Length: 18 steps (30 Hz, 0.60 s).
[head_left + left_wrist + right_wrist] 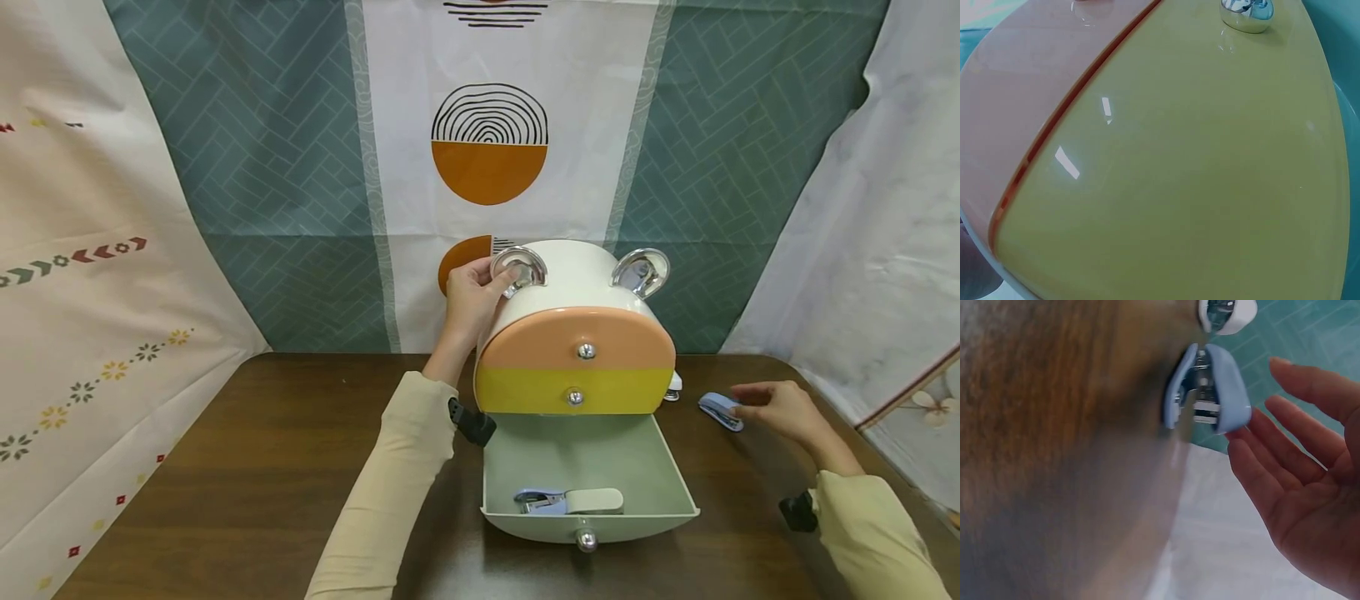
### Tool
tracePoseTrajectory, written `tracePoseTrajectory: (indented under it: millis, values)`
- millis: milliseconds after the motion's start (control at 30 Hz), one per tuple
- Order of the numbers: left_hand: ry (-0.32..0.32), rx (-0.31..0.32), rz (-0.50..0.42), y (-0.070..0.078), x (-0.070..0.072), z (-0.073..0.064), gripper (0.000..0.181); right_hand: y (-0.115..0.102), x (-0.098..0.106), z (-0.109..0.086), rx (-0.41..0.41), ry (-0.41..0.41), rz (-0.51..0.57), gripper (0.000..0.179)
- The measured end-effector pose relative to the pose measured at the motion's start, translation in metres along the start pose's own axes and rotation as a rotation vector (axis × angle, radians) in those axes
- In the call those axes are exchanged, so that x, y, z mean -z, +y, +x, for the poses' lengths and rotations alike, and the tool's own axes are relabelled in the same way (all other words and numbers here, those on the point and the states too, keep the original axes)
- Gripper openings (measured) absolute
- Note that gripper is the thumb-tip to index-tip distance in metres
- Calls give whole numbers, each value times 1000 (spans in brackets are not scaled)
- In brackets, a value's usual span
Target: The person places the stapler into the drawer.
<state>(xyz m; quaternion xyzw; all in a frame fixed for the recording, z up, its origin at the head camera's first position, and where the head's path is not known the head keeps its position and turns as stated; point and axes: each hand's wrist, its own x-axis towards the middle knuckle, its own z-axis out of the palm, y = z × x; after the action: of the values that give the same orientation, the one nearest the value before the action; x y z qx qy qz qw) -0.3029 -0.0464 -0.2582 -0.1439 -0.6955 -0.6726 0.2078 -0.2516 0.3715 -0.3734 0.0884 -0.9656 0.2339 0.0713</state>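
A small drawer cabinet (577, 333) with rounded ears stands on the table, its bottom drawer (585, 458) pulled out. My left hand (474, 296) pinches the cabinet's left silver ear (520, 268), thumb in front; the left wrist view shows only the cabinet's yellow drawer front (1197, 162) and part of the one above it. On the table to the right lies a blue stapler (722, 412) (1229, 387). Beside it is my right hand (780, 412) (1304, 456), fingers loosely extended, fingertips at the stapler's edge; firm contact is hard to tell.
Inside the pulled-out drawer lie a blue stapler (543, 502) and a pale, rounded piece (594, 501) end to end. A white stapler (673, 387) stands partly hidden behind the cabinet's right side. Patterned cloth (300, 183) hangs behind the wooden table (300, 467).
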Motion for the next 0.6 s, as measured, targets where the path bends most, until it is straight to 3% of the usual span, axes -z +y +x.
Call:
tracePoseTrajectory:
  millis: [600]
  values:
    - [6,-5,9,1,0,-1,21,9,-10,10,-7,-34,-62,33]
